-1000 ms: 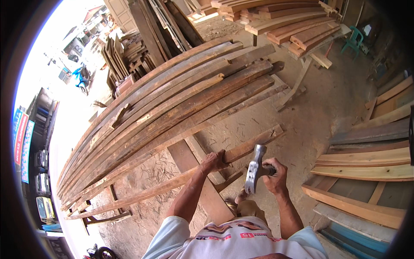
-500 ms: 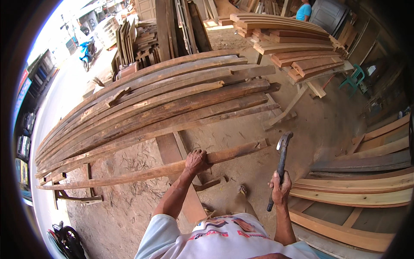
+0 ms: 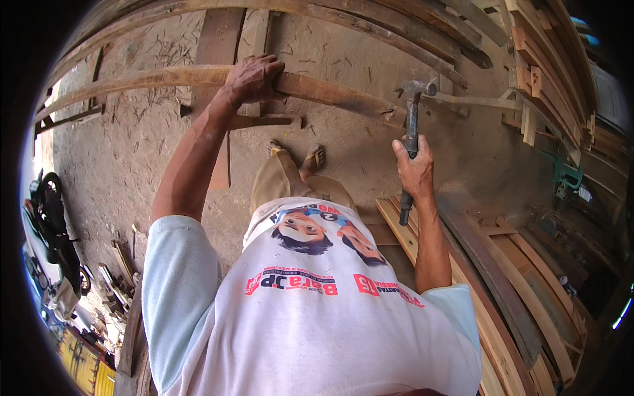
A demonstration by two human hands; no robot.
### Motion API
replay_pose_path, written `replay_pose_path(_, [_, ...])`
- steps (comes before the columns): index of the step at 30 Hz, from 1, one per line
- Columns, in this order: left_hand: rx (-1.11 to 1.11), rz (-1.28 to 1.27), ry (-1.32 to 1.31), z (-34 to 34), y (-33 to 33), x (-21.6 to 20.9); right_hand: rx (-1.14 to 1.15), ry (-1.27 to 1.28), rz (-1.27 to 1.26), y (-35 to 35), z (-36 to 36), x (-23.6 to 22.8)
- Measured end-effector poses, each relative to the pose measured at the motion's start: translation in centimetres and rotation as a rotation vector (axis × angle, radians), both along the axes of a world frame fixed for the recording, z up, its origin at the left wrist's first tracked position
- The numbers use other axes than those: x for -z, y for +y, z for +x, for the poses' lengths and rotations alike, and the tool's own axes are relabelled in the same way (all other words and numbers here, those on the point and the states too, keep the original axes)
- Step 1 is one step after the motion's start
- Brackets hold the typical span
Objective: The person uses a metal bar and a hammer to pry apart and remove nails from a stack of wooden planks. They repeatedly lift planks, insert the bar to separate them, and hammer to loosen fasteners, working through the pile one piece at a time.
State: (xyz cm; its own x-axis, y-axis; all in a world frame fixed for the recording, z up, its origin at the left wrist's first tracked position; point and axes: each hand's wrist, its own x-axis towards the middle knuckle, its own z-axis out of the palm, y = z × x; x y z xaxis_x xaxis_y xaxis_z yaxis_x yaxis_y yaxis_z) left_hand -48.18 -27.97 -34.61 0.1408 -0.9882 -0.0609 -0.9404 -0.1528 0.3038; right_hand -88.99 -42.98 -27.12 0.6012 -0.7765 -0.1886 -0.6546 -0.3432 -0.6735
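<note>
Under the fingers of the left hand [image 3: 254, 78] lies a long wooden beam [image 3: 323, 92], crossing over a flat board [image 3: 218, 39]. These fingers are bent over the beam and clasp it; their contact underneath is hidden. The fingers of the right hand [image 3: 417, 168] are closed around the handle of a hammer [image 3: 412, 109], its head beyond the fingertips and its butt protruding on the near side of the palm.

Handling, as judged: the beam is stiff, fairly heavy and rough rather than slippery. Its longer portion extends left of the left fingers; for lifting, shift the hold leftward, nearer mid-length. The hammer is rigid and head-heavy. Hold it low on the handle to swing, closer to the head for control.

Edges: the beam's right end lies just beyond and left of the right fingers, near the hammer head; contact cannot be determined. A short wooden bar [image 3: 264, 121] sits on the near side of the left fingers.

Room: beyond the left fingers, a strip of floor [image 3: 356, 66] separates the beam from long timbers [image 3: 389, 30]. On the near side of the right fingers, stacked planks [image 3: 485, 290] limit the backswing.
</note>
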Motion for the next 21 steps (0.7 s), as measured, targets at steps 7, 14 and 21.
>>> replay_pose_path(7, [-0.038,-0.044,0.061,-0.6,-0.6,0.3,-0.045,0.284,0.131,-2.3,-0.8,1.7])
replay_pose_path(14, [-0.076,-0.117,0.055,-0.5,0.4,1.7,-0.237,-0.019,0.021,-1.8,5.5,-4.7])
replay_pose_path(21, [-0.088,-0.159,0.012,-0.2,-0.3,0.4,-0.361,0.572,-0.166,-5.4,-0.2,-3.5])
